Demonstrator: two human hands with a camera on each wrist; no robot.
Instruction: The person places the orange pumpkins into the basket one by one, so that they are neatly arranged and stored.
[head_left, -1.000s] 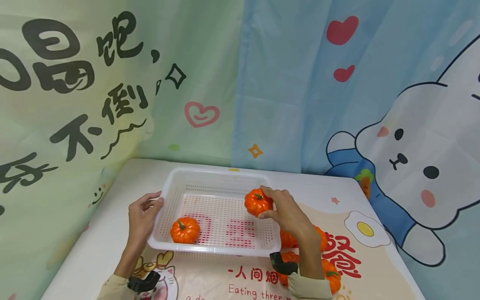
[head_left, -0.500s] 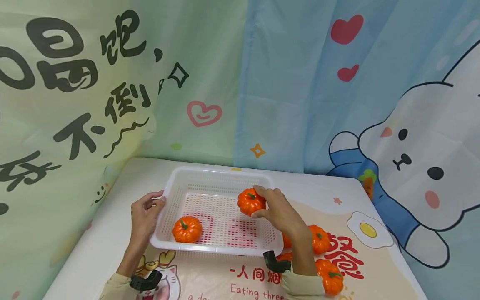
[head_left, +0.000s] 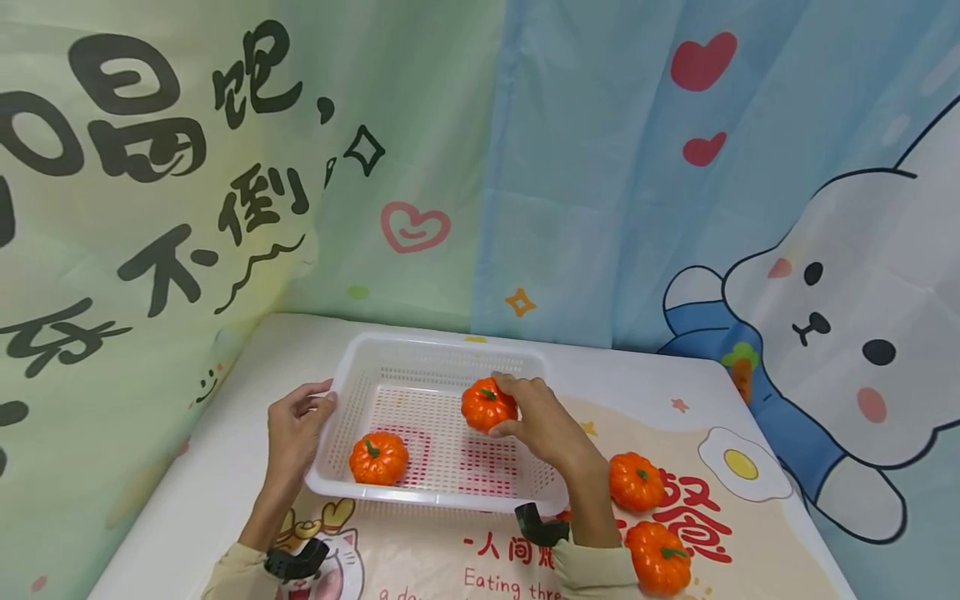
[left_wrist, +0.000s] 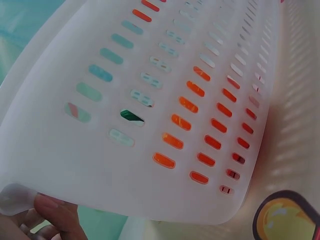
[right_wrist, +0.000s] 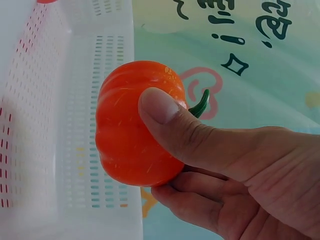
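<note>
A white perforated plastic basket (head_left: 442, 498) sits on the table, tilted slightly in the head view. My left hand (head_left: 295, 425) pinches its left rim; the left wrist view shows the thumb (left_wrist: 55, 212) at the rim's corner. Over the right part of the basket, my right hand (head_left: 543, 425) holds a small orange pumpkin (head_left: 489, 405) with a green stem. In the right wrist view the thumb presses this pumpkin (right_wrist: 132, 125) from one side and fingers support it from below. Another pumpkin (head_left: 378, 458) lies inside the basket, front left.
Two more pumpkins lie on the table right of the basket, one farther back (head_left: 636, 482) and one nearer (head_left: 658, 558). A bit of orange or red shows beside the right forearm, mostly hidden. A printed cloth backdrop (head_left: 555, 183) hangs behind the table (head_left: 600, 375).
My right hand has moved left with its pumpkin, farther over the basket. Its forearm now uncovers the two pumpkins on the right. The left hand stays at the rim.
</note>
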